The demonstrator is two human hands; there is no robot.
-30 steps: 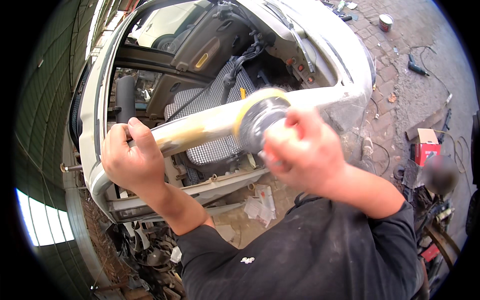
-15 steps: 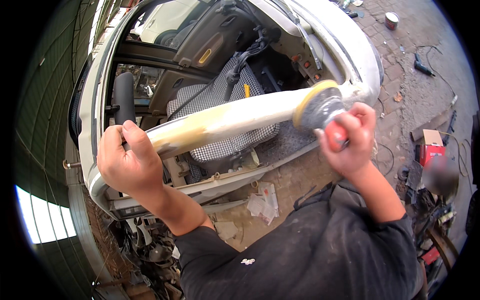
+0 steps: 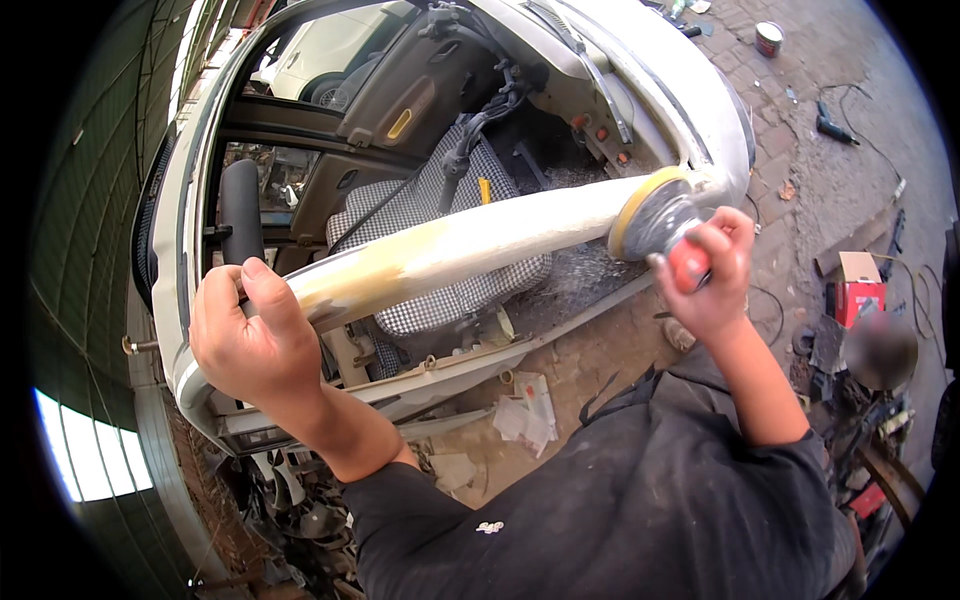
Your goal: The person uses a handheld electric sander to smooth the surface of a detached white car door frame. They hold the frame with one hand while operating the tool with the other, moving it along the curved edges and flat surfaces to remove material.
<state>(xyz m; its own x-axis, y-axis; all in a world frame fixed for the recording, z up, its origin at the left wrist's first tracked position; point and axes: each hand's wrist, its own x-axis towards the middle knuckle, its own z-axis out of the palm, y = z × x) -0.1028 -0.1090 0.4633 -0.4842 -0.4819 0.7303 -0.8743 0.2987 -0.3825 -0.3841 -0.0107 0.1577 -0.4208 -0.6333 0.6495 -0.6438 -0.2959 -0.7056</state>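
Observation:
A white pillar [image 3: 490, 227] with yellowish filler patches runs diagonally across the open side of a vehicle cab. My left hand [image 3: 255, 335] is closed round the left end of this pillar, near a black padded bar [image 3: 241, 208]. My right hand [image 3: 715, 280] grips the red handle of a round sander [image 3: 655, 215], whose yellow-rimmed pad lies against the pillar's right end. Inside the cab are a checked seat [image 3: 410, 300] and a gear lever [image 3: 450, 180] with cables.
On the paving at right lie a paint can [image 3: 769, 39], a dark power tool [image 3: 835, 130] with its cord, a red carton [image 3: 858, 290] and scrap metal. Papers [image 3: 527, 410] lie on the floor below the sill [image 3: 450, 370]. Dark scrap parts are piled at lower left.
My right hand and the sander have moved right along the pillar to its far end, mostly during the first half second. My left hand stays on the pillar, slightly shifted.

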